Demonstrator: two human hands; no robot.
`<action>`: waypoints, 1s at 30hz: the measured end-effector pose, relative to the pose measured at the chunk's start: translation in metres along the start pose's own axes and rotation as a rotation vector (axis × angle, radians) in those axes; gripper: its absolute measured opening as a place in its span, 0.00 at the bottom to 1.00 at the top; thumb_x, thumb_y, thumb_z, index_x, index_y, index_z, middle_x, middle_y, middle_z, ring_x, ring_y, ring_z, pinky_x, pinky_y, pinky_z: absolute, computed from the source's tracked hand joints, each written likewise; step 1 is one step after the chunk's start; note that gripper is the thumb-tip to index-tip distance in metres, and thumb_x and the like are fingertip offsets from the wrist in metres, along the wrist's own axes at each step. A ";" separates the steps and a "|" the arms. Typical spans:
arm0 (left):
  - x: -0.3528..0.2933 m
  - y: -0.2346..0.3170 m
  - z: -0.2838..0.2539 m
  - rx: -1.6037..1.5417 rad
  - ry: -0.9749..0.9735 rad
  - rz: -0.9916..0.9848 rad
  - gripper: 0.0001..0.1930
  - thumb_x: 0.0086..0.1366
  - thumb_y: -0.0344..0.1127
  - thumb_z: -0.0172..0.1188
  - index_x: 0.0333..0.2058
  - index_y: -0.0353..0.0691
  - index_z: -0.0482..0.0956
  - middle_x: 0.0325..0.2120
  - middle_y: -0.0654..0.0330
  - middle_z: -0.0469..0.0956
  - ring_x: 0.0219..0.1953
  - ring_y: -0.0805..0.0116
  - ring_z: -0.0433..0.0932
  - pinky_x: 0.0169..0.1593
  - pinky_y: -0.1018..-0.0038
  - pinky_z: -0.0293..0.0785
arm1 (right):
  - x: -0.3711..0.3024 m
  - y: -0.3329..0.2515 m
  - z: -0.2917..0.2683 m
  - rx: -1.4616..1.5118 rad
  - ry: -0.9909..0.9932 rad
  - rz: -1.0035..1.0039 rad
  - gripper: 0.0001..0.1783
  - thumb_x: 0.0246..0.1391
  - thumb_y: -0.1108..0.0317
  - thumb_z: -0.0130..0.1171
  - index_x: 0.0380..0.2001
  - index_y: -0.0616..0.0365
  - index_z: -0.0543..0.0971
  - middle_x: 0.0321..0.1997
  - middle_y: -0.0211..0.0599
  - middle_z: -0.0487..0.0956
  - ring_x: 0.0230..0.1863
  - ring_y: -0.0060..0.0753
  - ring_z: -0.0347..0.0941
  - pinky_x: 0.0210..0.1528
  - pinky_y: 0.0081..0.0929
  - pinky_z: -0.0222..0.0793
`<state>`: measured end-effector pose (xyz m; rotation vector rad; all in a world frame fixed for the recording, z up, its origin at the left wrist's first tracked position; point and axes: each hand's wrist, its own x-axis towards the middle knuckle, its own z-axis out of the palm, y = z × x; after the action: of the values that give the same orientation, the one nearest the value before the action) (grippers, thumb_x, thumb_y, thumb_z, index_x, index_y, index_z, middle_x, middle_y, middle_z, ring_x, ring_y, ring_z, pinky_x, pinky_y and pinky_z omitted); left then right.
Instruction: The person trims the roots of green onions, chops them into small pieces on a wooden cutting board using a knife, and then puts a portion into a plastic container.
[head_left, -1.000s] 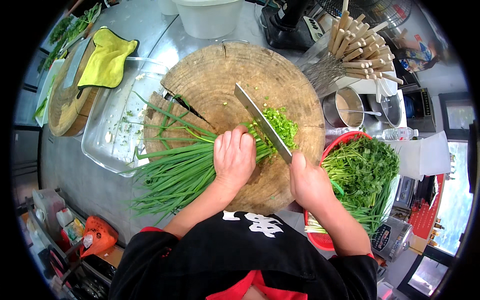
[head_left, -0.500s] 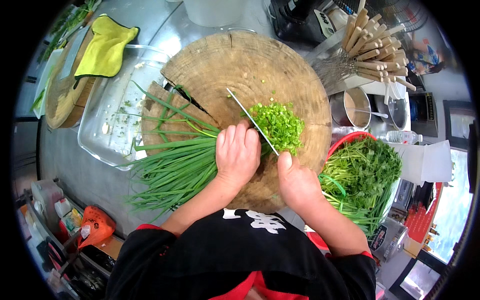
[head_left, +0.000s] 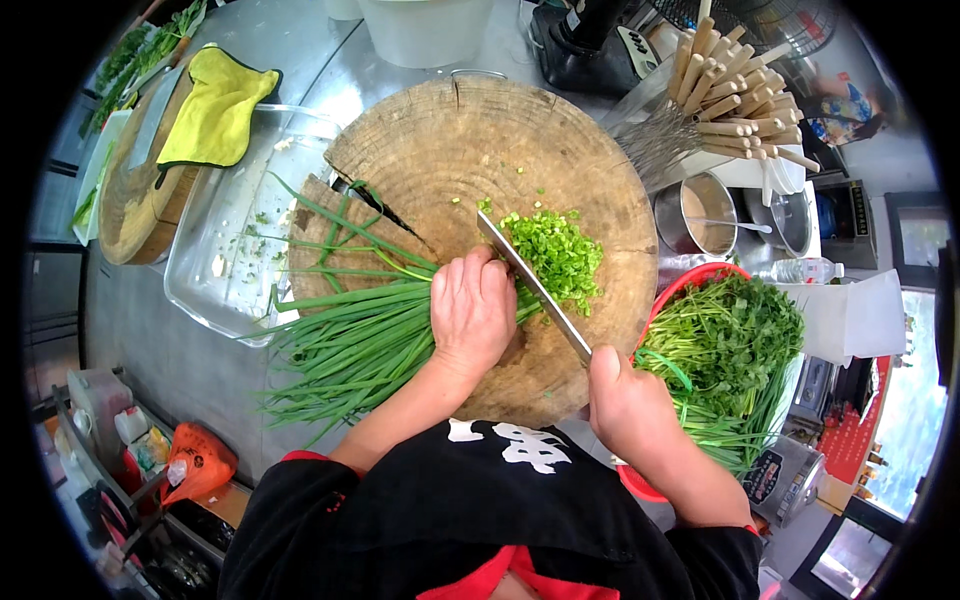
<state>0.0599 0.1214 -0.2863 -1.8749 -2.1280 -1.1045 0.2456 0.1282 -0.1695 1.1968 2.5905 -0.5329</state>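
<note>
A bunch of green onions (head_left: pixel 365 335) lies across a round wooden chopping block (head_left: pixel 470 140), its leaves fanning out to the left. My left hand (head_left: pixel 474 312) is closed over the cut end, pressing it against the wood. In my right hand (head_left: pixel 630 395) is the handle of a knife (head_left: pixel 545 292), whose blade slants up and left close by my left fingertips. Chopped green onion (head_left: pixel 555 255) forms a bright heap just right of the blade, and a few bits are scattered beyond it. The block has a wide crack at its left.
Left of the block is a clear plastic tray (head_left: pixel 225 265) with scraps, near a yellow cloth (head_left: pixel 222 105) on a smaller block. At right, a red basket (head_left: pixel 655 320) holds leafy herbs (head_left: pixel 735 330). Wooden-handled skewers (head_left: pixel 740 100) and metal pots (head_left: pixel 697 215) stand behind it.
My right hand has drawn the knife back toward me and to the right, and more of the blade's flat side shows. My left hand stays on the green onions.
</note>
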 end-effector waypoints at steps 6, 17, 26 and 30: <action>0.000 0.003 0.001 0.029 -0.027 0.016 0.08 0.53 0.28 0.58 0.30 0.40 0.68 0.35 0.55 0.72 0.32 0.57 0.70 0.39 0.64 0.65 | 0.052 -0.016 0.017 -0.058 -0.005 0.048 0.07 0.52 0.74 0.47 0.34 0.62 0.62 0.28 0.52 0.76 0.25 0.55 0.77 0.26 0.45 0.75; 0.002 -0.002 0.002 0.003 -0.002 0.049 0.11 0.52 0.25 0.59 0.33 0.40 0.67 0.34 0.56 0.71 0.34 0.55 0.70 0.39 0.63 0.63 | 0.034 0.007 -0.002 0.151 0.196 0.029 0.11 0.57 0.69 0.49 0.33 0.64 0.60 0.17 0.57 0.73 0.20 0.64 0.72 0.24 0.54 0.68; -0.004 0.002 0.001 -0.009 0.016 0.014 0.13 0.51 0.25 0.60 0.34 0.39 0.67 0.35 0.54 0.71 0.34 0.54 0.70 0.39 0.62 0.63 | 0.012 -0.006 0.004 0.038 -0.081 0.075 0.08 0.51 0.73 0.47 0.33 0.62 0.62 0.24 0.54 0.76 0.24 0.58 0.76 0.26 0.51 0.72; -0.001 0.003 0.002 -0.028 -0.007 0.007 0.12 0.51 0.26 0.60 0.34 0.39 0.67 0.35 0.54 0.71 0.34 0.54 0.70 0.39 0.62 0.64 | 0.060 -0.015 0.015 0.045 0.015 0.048 0.07 0.52 0.74 0.47 0.34 0.62 0.62 0.26 0.54 0.77 0.27 0.56 0.78 0.28 0.49 0.74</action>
<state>0.0631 0.1217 -0.2868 -1.8993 -2.1186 -1.1337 0.1974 0.1537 -0.2017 1.2784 2.5680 -0.5770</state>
